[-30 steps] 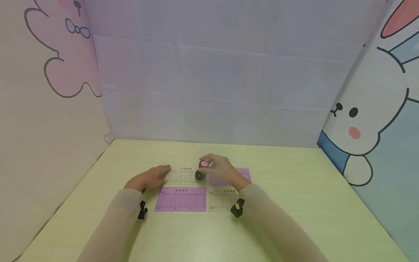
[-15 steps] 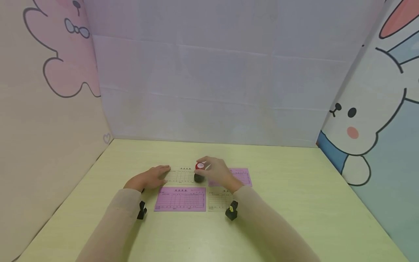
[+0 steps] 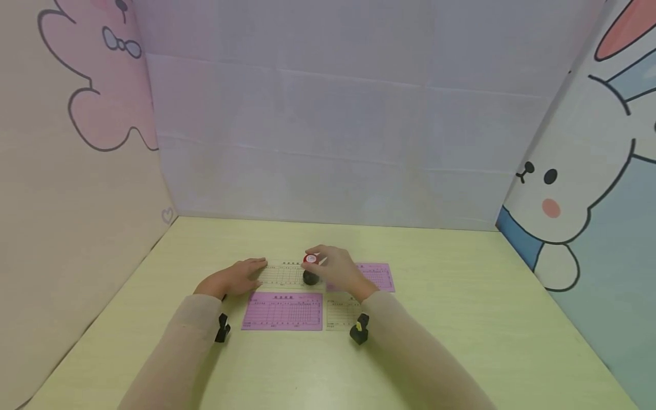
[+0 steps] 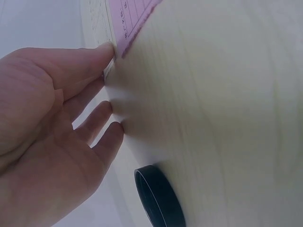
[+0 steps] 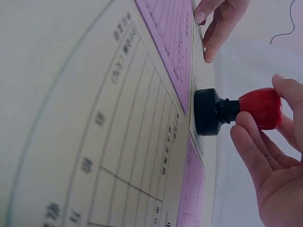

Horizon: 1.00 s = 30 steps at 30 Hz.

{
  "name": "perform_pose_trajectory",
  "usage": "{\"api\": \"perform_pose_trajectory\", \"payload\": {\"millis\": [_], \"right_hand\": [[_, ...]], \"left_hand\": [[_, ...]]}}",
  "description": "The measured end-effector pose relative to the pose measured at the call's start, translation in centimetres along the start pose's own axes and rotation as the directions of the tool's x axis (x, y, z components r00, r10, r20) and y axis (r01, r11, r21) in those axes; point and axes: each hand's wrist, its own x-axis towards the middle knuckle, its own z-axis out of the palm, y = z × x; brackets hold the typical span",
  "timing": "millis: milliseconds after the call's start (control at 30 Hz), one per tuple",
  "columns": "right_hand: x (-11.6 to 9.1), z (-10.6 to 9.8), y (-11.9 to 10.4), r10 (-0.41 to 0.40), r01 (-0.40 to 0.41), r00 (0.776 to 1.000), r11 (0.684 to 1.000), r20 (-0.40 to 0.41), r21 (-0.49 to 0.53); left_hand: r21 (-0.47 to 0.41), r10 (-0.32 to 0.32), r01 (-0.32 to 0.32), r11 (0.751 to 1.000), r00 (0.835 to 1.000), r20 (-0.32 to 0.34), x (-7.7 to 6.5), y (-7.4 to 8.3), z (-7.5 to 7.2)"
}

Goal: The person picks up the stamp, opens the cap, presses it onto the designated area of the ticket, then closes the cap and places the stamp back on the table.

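Four-slip layout aside, my right hand (image 3: 342,272) grips the red knob of a round stamp (image 5: 207,112) with thumb and fingertips. The stamp's black base is down on the right end of the back-left cream printed form (image 3: 282,277), standing upright. My left hand (image 3: 234,279) rests with its fingers spread at that form's left end. In the left wrist view, the left thumb tip is close to the corner of a purple form (image 4: 130,19). A dark round cap (image 4: 163,198) lies on the table beside the left hand. Whatever is under the stamp's base is hidden.
A purple form (image 3: 282,311) lies in front on the left. Another cream form (image 3: 342,314) lies in front on the right, partly under the right wrist. A second purple form (image 3: 378,277) is at the back right. Cloth walls (image 3: 328,125) enclose the pale table (image 3: 461,296).
My right hand has moved slightly left, bringing the stamp from a tilt to upright on the back-left cream form. The left hand has stayed in place.
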Motion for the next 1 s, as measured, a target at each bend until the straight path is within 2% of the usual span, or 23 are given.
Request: {"api": "perform_pose_trajectory", "payload": {"millis": [233, 733, 1000], "right_hand": [[-0.1, 0.0, 0.2, -0.009, 0.009, 1.0, 1.0, -0.003, 0.008], [0.1, 0.2, 0.7, 0.012, -0.011, 1.0, 0.994, -0.01, 0.106], [0.1, 0.2, 0.4, 0.032, -0.032, 0.999, 0.995, 0.003, 0.098]], "left_hand": [[0.004, -0.005, 0.005, 1.0, 1.0, 0.003, 0.0, 0.2, -0.1], [-0.031, -0.023, 0.023, 0.999, 1.0, 0.006, 0.3, -0.5, 0.1], [-0.054, -0.034, 0.035, 0.998, 0.999, 0.011, 0.5, -0.9, 0.5]]}}
